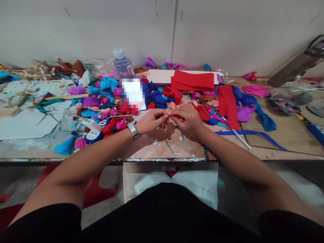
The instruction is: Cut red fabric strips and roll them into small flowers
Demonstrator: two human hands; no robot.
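My left hand [152, 120], with a metal watch [133, 129] on its wrist, pinches the left end of a small red piece [177, 117] above the table. My right hand [187, 118] closes round the other side of the same piece, its fingers bent over it. Most of the red piece is hidden by my fingers. Behind my hands lie crumpled red, blue and purple pieces. Flat red strips [193, 80] rest on a pale board at the back, and another red strip [228, 106] lies to the right of my right hand.
A clear bottle [123, 64] stands behind the colourful pile. At the left are white power sockets [94, 135] with cables, and thin wooden sticks [37, 71]. A blue ribbon [263, 134] lies at the right. A dark flask [291, 67] leans at the far right.
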